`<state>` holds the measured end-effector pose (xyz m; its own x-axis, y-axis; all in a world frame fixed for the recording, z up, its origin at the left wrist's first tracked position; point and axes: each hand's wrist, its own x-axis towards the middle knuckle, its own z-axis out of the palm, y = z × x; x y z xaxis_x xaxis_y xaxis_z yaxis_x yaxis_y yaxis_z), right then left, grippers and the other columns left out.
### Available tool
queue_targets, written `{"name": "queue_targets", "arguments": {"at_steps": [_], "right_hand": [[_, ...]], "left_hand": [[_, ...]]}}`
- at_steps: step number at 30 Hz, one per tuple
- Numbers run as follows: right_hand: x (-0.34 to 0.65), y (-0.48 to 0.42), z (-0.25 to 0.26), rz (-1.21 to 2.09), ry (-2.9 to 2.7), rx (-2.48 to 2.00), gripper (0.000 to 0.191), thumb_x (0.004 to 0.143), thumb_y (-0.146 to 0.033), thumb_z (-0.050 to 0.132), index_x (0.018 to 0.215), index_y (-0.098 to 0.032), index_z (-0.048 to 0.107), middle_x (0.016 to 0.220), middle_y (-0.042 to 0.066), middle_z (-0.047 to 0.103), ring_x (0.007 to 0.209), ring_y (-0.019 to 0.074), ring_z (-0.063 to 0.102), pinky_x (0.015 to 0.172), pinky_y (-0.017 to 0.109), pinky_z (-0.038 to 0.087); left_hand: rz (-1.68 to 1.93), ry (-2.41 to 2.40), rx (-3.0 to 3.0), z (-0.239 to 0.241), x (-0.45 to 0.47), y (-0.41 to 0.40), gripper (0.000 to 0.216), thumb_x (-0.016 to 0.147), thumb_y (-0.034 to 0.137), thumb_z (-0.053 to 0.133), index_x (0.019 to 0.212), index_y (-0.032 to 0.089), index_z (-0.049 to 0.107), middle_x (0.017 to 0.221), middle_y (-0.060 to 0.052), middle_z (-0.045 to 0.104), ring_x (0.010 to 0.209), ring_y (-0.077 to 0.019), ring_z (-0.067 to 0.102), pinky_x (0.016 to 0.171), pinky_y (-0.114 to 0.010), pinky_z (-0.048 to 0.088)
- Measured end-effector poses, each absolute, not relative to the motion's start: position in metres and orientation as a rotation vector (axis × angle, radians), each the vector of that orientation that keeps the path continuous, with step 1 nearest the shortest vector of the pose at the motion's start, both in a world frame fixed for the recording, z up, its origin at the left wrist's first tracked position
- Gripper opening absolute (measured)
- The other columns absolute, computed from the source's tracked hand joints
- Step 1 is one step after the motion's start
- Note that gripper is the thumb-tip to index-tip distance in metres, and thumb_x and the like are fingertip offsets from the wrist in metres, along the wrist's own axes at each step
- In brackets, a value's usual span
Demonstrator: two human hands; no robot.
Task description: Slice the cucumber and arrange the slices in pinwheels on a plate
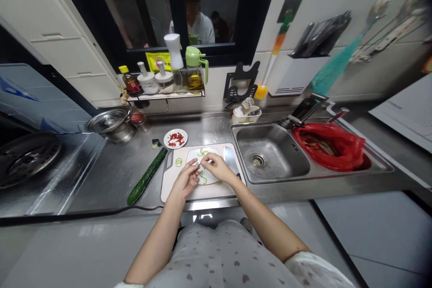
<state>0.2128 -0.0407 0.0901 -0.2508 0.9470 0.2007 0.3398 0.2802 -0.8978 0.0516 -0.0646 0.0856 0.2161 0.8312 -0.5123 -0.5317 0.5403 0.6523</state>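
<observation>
My left hand [186, 179] is half turned up over a white plate [214, 179], its fingers curled. My right hand [218, 167] pinches at the left fingertips, and a small pale piece, seemingly a cucumber slice [199, 165], shows between the two hands. More cucumber slices [203, 152] lie fanned on the plate at its far and near sides. Under the plate is a light cutting board [175, 186] with a few slices [178, 162] at its left. A knife [231, 158] rests on the board's right side. A long cucumber [147, 176] lies left of the board.
Chopped red pieces fill a small white dish [175, 138] behind the board. On the right are a steel sink [273, 157] and a red plastic bag [332, 144]. A lidded pot [113, 126] stands at left. Bottles and jars line a wall rack [165, 95].
</observation>
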Motion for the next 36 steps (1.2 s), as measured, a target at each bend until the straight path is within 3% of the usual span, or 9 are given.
{"name": "queue_targets", "arguments": {"at_steps": [8, 16, 21, 31, 36], "right_hand": [[0.209, -0.042, 0.087, 1.178, -1.630, -1.150, 0.012, 0.081, -0.028, 0.056, 0.075, -0.018, 0.061, 0.071, -0.001, 0.064, 0.066, 0.0120, 0.058, 0.064, 0.023, 0.045], [0.212, -0.039, 0.089, 1.354, -1.591, -1.166, 0.009, 0.077, -0.027, 0.059, 0.075, -0.018, 0.061, 0.062, -0.003, 0.061, 0.053, 0.0106, 0.058, 0.054, 0.022, 0.046], [0.214, -0.036, 0.080, 1.374, -1.607, -1.245, 0.006, 0.074, -0.021, 0.058, 0.070, -0.018, 0.062, 0.058, -0.003, 0.060, 0.049, 0.0106, 0.057, 0.049, 0.021, 0.043], [0.213, -0.032, 0.079, 1.451, -1.571, -1.338, 0.007, 0.071, -0.014, 0.054, 0.068, -0.018, 0.059, 0.051, -0.005, 0.059, 0.045, 0.0095, 0.057, 0.046, 0.018, 0.042], [0.214, -0.035, 0.079, 1.576, -1.538, -1.354, 0.006, 0.073, -0.015, 0.053, 0.070, -0.019, 0.056, 0.052, -0.004, 0.061, 0.046, 0.0102, 0.059, 0.043, 0.017, 0.041]], "left_hand": [[1.010, 1.061, 0.522, 0.090, 0.049, -0.068, 0.059, 0.059, 0.026, 0.081, 0.114, 0.021, 0.059, 0.082, 0.001, 0.065, 0.058, -0.0039, 0.053, 0.048, -0.013, 0.035], [1.053, 1.121, 0.739, 0.085, 0.049, -0.065, 0.060, 0.057, 0.030, 0.080, 0.112, 0.019, 0.060, 0.062, 0.007, 0.055, 0.052, -0.0045, 0.046, 0.051, -0.017, 0.031], [1.155, 1.144, 0.977, 0.078, 0.053, -0.065, 0.051, 0.062, 0.030, 0.076, 0.108, 0.018, 0.059, 0.068, 0.004, 0.059, 0.061, -0.0078, 0.051, 0.061, -0.020, 0.038], [1.224, 1.313, 1.239, 0.063, 0.059, -0.068, 0.031, 0.071, 0.026, 0.067, 0.101, 0.018, 0.062, 0.072, 0.001, 0.055, 0.063, -0.0103, 0.048, 0.060, -0.022, 0.038], [1.179, 1.431, 1.287, 0.055, 0.057, -0.069, 0.018, 0.069, 0.026, 0.067, 0.085, 0.018, 0.063, 0.070, 0.001, 0.053, 0.062, -0.0103, 0.045, 0.062, -0.023, 0.038]]}}
